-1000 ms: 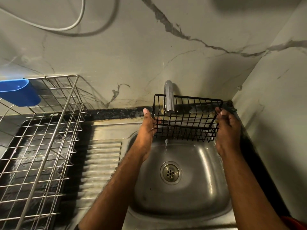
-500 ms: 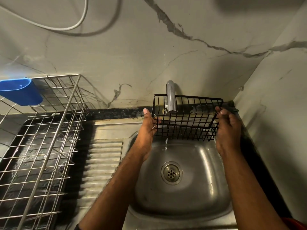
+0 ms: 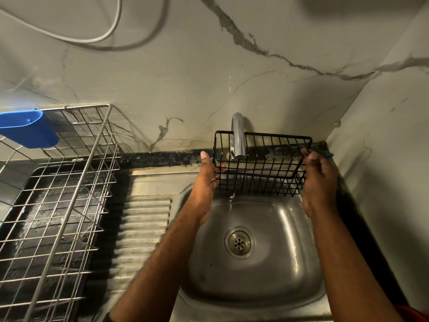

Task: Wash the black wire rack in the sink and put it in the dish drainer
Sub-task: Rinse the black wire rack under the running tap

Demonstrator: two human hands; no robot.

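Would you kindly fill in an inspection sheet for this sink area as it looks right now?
Surface: steel sink with ribbed drainboard, wet.
Job's things: black wire rack held under the tap, thin stream falling; dish drainer to the left holds no dishes.
Clutter: blue cup hung on the drainer.
Grippers: left hand and right hand grip the rack's ends.
Cables: white cable on the wall.
Surroundings: marble-look wall.
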